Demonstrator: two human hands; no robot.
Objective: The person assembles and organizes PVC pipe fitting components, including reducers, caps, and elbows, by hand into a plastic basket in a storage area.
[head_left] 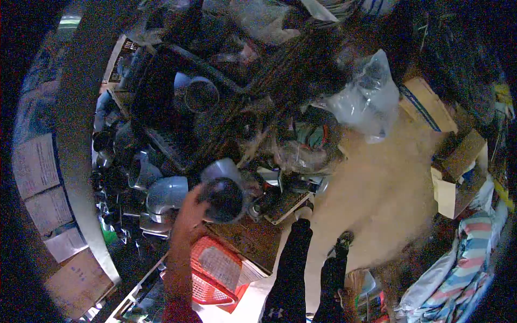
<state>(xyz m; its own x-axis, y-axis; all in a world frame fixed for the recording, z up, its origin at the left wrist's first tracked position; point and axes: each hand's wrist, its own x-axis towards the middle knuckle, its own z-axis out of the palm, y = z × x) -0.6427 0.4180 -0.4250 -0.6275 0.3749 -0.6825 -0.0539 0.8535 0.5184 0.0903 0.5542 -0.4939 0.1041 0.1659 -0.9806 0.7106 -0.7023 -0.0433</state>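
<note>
My left hand (193, 207) reaches forward from the bottom of the view, its fingers closed at the left rim of a large grey pipe elbow (222, 169). The elbow's round, dark opening faces me. Another grey pipe elbow (166, 195) lies just left of that hand, with a further grey fitting (143, 171) behind it. Low beside my right trouser leg, what looks like a small part of my right hand (340, 296) shows. Its fingers are too dark and small to read.
A red plastic basket (200, 288) stands below my left forearm. A black crate holds a grey pipe fitting (201, 95). Clear plastic bags (363, 99) and cardboard boxes (428, 105) lie to the right. A striped sack (458, 269) sits lower right. My feet are on the dusty floor (377, 199).
</note>
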